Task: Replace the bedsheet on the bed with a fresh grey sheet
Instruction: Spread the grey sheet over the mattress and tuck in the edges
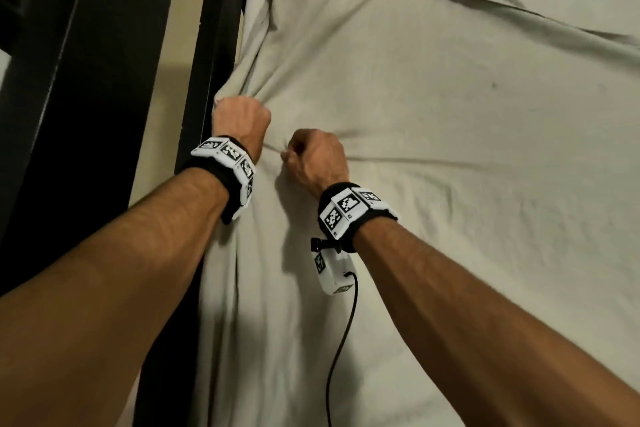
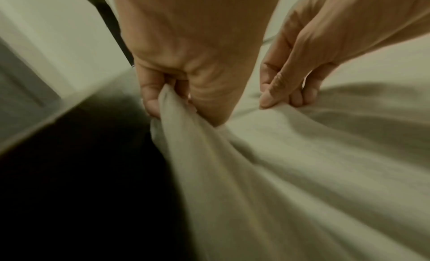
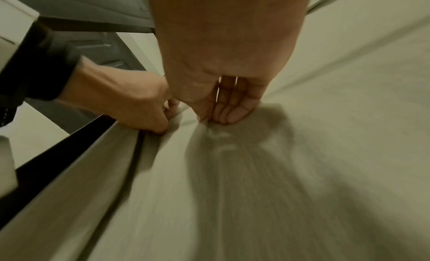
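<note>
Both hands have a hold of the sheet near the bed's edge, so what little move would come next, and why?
Probably a pull toward the person: the left hand grips the sheet at the bed's side, the right hand pinches a fold just inboard, and creases fan out from both.

The bed (image 1: pixel 221 28) had a dark frame running along its left side, from the far end toward the near edge. A pale grey-beige sheet (image 1: pixel 450 149) lay directly on it, covering the whole visible top. The sheet was creased, bunched into radiating folds near the left edge, and a long ridge crossed it diagonally at the far right. At the far left corner the cloth stood up in a loose peak beside the frame.
</note>
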`<act>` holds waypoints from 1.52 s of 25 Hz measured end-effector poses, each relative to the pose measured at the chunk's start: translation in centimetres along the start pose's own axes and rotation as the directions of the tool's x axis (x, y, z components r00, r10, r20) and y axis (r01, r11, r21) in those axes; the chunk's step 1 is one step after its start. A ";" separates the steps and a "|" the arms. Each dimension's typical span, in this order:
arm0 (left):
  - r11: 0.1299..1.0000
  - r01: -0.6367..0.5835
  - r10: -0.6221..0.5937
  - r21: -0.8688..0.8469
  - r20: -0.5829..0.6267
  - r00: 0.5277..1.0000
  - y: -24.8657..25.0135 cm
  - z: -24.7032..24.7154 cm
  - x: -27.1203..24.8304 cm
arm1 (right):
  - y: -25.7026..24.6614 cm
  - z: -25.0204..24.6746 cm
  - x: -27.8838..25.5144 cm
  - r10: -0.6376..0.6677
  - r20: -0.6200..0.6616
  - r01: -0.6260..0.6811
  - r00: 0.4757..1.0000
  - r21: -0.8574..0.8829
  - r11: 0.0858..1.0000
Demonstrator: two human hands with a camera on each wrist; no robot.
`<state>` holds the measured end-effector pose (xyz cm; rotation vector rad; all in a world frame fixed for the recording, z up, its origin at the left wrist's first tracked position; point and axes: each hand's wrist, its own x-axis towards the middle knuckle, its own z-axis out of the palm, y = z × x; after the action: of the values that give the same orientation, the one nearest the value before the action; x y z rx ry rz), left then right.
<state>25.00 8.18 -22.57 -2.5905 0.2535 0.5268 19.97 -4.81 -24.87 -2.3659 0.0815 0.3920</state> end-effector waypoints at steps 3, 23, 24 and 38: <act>0.985 0.000 0.005 0.170 -0.033 0.999 0.0 0.2 -0.5 | -0.3 0.4 0.3 -0.088 0.056 0.092 0.995 -0.071 0.993; 0.741 0.277 -0.284 -0.612 0.089 0.955 8.1 11.1 -19.0 | 6.3 2.7 -17.5 -0.285 0.300 0.380 0.910 -0.331 0.864; 0.701 0.347 -0.325 -0.622 0.154 0.933 8.2 11.6 -19.3 | 5.9 3.6 -17.8 -0.339 0.398 0.468 0.853 -0.296 0.833; 0.592 0.366 -0.414 -0.718 0.119 0.903 12.6 12.9 -33.8 | 9.6 5.0 -31.1 -0.336 0.082 0.341 0.938 -0.049 0.939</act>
<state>-13.18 6.38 -24.45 -3.2896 -0.6587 0.4340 -12.51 -10.14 -25.17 -2.3653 -0.3740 0.3144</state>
